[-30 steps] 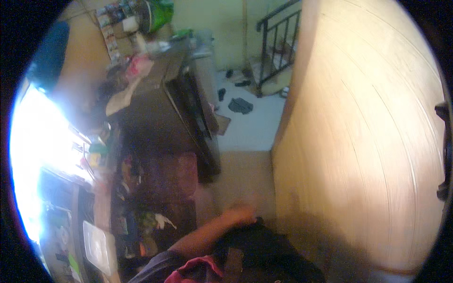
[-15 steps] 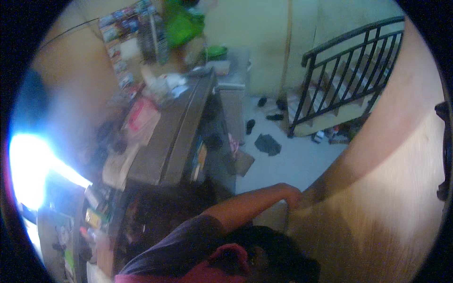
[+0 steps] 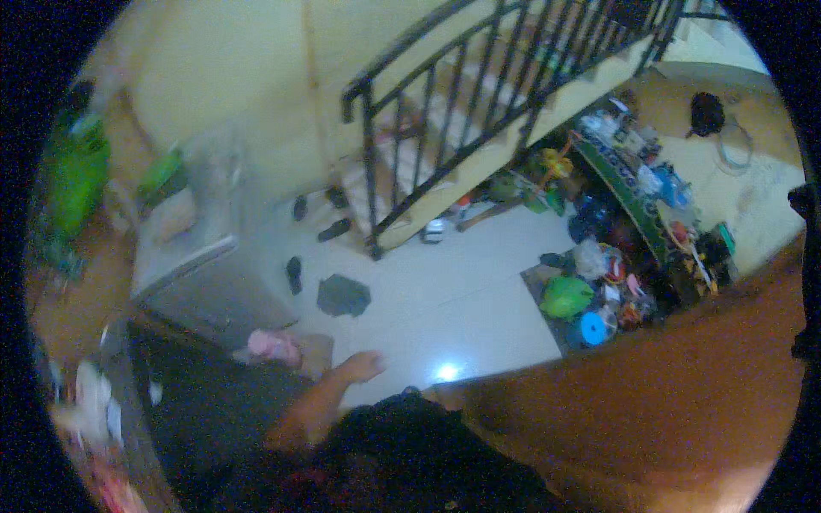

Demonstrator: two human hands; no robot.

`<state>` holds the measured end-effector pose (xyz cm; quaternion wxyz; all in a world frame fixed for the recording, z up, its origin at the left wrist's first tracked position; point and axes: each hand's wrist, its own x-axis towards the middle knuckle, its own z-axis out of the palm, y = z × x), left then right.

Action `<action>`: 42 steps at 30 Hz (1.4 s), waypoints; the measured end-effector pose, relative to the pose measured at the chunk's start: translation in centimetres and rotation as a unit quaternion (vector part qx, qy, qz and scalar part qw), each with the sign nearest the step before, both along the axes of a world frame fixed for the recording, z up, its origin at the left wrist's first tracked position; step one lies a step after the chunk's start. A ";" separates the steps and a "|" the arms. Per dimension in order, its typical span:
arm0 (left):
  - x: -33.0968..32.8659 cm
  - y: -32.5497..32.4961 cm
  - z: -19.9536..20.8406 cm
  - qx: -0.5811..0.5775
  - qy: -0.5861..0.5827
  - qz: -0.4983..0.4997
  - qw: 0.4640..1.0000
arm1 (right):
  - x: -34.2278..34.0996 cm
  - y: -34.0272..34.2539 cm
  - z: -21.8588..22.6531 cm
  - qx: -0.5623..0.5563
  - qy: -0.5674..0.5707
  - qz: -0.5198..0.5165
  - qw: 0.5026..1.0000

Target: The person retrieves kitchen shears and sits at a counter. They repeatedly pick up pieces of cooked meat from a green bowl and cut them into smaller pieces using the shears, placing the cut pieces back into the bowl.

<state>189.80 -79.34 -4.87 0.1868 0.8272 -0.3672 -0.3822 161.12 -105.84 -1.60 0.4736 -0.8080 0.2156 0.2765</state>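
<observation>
Left hand [image 3: 359,366] reaches out over the pale tiled floor [image 3: 462,299], forearm running up from the lower edge toward the upper right; it holds nothing that shows, fingers look loosely together, but blur makes it impossible to tell how far they are spread. Right hand is not in view. A dark rounded mass [image 3: 402,445], too blurred to identify, sits just below the hand and covers the lower part of the forearm.

Taking the hand as landmark: nearest thing is a pink bundle [image 3: 272,345], just to its left, lying on a brownish mat at the foot of a grey cabinet [image 3: 205,282]; hand and bundle are near but apart. Up and slightly left of the hand, a dark cloth [image 3: 344,295] lies flat on the floor, with scattered dark shoes [image 3: 293,274] beyond it. Just right of the hand, a bright light reflection [image 3: 446,372] on the tiles. Farther up, a black stair railing [image 3: 479,94] slants toward the upper right. Well off to the right, a heap of colourful clutter, with a green rounded object [image 3: 566,297] and a blue disc [image 3: 593,327]. A brown wooden surface [image 3: 667,385] curves across the lower right, its edge close to the hand's right side. Between hand and pink bundle, only floor and mat edge.
</observation>
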 end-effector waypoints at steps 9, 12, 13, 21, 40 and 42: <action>8.4 17.6 -9.5 0.185 0.142 0.287 0.929 | 5.4 -5.9 2.4 -0.044 0.031 -0.222 0.974; 15.0 15.2 -9.1 0.193 0.163 0.279 0.927 | 5.3 -4.8 4.0 -0.041 0.056 -0.316 0.946; 17.6 13.8 -8.9 0.185 0.164 0.267 0.931 | 5.2 -4.3 4.4 -0.041 0.062 -0.346 0.935; 47.9 -7.9 -3.9 0.056 0.085 0.161 0.982 | 11.4 -0.2 5.1 -0.017 0.076 -0.515 0.854; 43.5 -45.2 -5.4 0.159 0.038 -0.189 0.968 | 14.7 -18.6 1.6 0.010 0.039 -0.667 0.744; 44.3 -47.9 -5.4 0.183 0.025 -0.186 0.965 | 14.4 -20.1 1.7 0.007 0.039 -0.681 0.731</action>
